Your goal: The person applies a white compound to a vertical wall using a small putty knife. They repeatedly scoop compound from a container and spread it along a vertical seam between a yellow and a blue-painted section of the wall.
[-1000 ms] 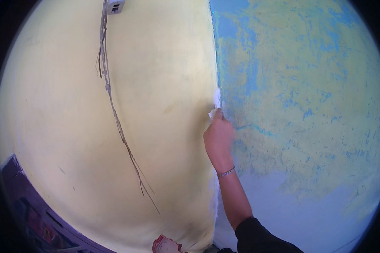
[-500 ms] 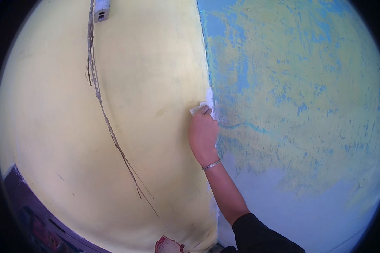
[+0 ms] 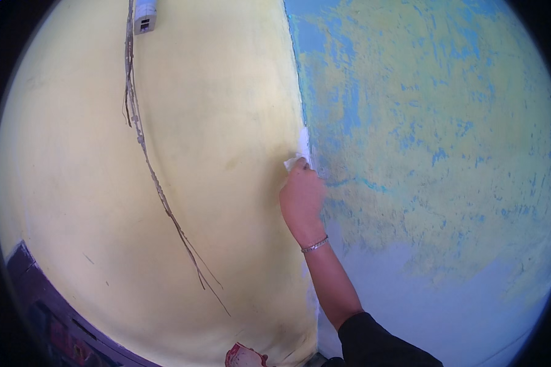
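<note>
My right hand [image 3: 303,199], with a bracelet at the wrist, reaches up to the corner where two walls meet. Its fingers are closed in a pinch on a small flat whitish piece [image 3: 292,164], pressed at or very near the corner; its exact kind is hidden. A streak of white filler [image 3: 304,139] runs along the corner just above the fingers. At the lower edge is a red container [image 3: 245,356] with whitish paste inside. What looks like a fingertip of my left hand [image 3: 264,359] grips its right side; the rest of that hand is out of frame.
The left wall [image 3: 214,110] is pale yellow; the right wall [image 3: 422,153] has patchy blue and green paint, whitish lower down. Loose wires [image 3: 159,183] hang beneath a white fitting [image 3: 146,18]. A dark purple piece of furniture [image 3: 73,324] stands at lower left.
My right hand has shifted slightly right and down along the corner, and the whitish piece in it is turned so that less shows. The red container is almost unmoved.
</note>
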Motion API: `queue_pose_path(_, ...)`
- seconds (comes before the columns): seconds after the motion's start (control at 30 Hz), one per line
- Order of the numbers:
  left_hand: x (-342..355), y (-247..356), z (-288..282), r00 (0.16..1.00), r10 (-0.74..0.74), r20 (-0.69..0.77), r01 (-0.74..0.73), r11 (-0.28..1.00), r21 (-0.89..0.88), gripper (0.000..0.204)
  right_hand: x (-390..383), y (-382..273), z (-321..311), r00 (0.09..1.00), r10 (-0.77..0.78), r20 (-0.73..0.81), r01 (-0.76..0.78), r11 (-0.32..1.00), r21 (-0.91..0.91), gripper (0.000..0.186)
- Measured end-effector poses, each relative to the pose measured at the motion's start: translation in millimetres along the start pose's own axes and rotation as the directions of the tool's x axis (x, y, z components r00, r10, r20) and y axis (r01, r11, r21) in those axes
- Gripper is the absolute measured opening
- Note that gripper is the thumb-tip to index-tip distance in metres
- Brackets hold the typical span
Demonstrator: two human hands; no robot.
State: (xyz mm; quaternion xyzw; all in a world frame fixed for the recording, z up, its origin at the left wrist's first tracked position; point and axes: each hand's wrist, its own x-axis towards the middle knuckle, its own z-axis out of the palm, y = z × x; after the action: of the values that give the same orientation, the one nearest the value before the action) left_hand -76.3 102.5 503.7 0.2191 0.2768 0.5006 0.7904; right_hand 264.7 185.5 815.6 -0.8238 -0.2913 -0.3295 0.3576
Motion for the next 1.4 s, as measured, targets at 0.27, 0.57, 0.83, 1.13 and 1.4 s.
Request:
queue_pose_path(0.27, 2, 3, 2, 1.000, -0.014, 0.011, 0.014, 1.000, 0.014, 0.061, 18, -5, 10, 0.948, -0.085, -0.307, 0.099, 0.995, 0.033, 0.037)
queue_pose_path(0.57, 3, 1, 2, 0.999, -0.022, 0.024, 0.022, 1.000, -0.001, 0.061, 8, 12, -11, 0.943, -0.034, -0.330, 0.079, 0.989, 0.125, 0.037)
queue_pose_path(0.83, 2, -1, 2, 0.999, -0.027, 0.034, 0.026, 1.000, 0.006, 0.062, 14, -13, 8, 0.974, -0.063, -0.218, 0.059, 0.998, -0.023, 0.039)
queue_pose_path(1.13, -1, -2, 2, 0.999, -0.029, 0.029, 0.029, 1.000, 0.003, 0.062, 19, -11, 8, 0.908, -0.095, -0.407, 0.043, 0.990, -0.135, 0.040)
queue_pose_path(1.4, 0, -1, 3, 0.998, -0.035, 0.043, 0.036, 0.999, -0.006, 0.063, 5, -8, -1, 0.996, -0.005, -0.092, 0.002, 0.999, -0.033, 0.042)
